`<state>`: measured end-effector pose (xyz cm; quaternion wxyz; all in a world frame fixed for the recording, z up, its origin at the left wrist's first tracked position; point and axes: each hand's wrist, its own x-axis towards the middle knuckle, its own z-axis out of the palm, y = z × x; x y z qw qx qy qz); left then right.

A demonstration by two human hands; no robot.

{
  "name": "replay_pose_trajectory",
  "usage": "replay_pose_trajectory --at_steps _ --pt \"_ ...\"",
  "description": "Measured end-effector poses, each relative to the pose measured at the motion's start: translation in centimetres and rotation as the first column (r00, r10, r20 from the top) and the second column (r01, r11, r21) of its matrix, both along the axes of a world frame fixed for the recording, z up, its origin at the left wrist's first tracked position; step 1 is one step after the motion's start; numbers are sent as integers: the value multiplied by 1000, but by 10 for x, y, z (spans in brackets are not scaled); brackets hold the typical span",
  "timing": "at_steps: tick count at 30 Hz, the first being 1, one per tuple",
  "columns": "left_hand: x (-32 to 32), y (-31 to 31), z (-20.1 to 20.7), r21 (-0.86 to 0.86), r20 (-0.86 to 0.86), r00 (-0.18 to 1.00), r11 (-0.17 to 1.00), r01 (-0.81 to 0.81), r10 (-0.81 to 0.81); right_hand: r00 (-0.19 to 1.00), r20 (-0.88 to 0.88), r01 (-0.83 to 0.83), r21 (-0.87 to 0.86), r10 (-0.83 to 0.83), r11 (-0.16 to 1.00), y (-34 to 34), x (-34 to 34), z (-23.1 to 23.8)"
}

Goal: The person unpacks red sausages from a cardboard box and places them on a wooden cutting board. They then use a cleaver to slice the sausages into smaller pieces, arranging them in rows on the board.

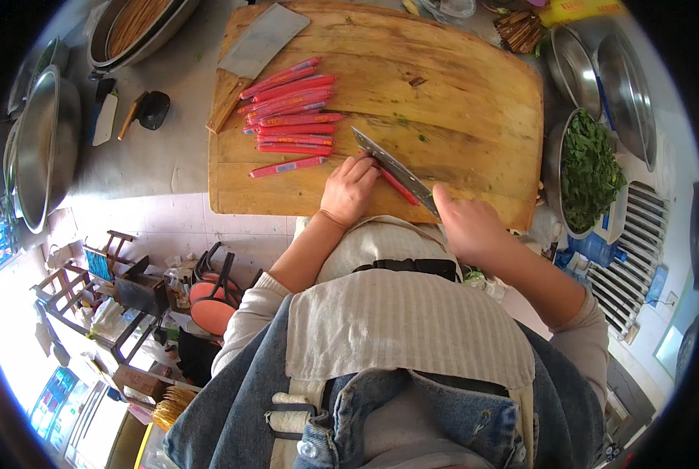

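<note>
Clearly the biggest thing is the wooden cutting board, thick, heavy and stiff, lying flat on the grey counter; it looks unlikely to slide under pressure. At its far left corner rests a broad cleaver, wooden handle toward the near side, untouched.

Next comes the pile of red sausage sticks, lying side by side on the left half of the board, with one stick alone nearer the front edge. They look light, soft inside and wrapped in smooth film, so I judge them slippery and apt to roll; pressing one down from above, close to the cut, seems the sound way to hold it.

The right hand is closed around the handle of a long knife, whose blade runs diagonally up and left. The knife is stiff and sharp, best held at the handle only.

The left hand lies flat at the board's front edge, fingers pressed down on a single red sausage stick, which pokes out from under the fingertips just beside the blade.

A metal bowl of chopped greens stands to the right of the board.
</note>
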<state>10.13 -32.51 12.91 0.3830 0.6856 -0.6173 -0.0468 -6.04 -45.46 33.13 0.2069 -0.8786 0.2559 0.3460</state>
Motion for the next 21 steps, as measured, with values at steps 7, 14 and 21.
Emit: replay_pose_trajectory --at_steps 7,14,21 --pt "0 2 -1 1 -6 1000 1000 -11 11 999 -28 -30 -24 30 999 -4 -2 3" --pt "0 1 -1 -34 -5 1000 999 -18 18 999 -13 -41 -48 40 998 -3 -2 1" --pt "1 3 -1 -45 -1 1000 999 -22 22 999 -32 11 -13 -11 1000 -3 -18 12"
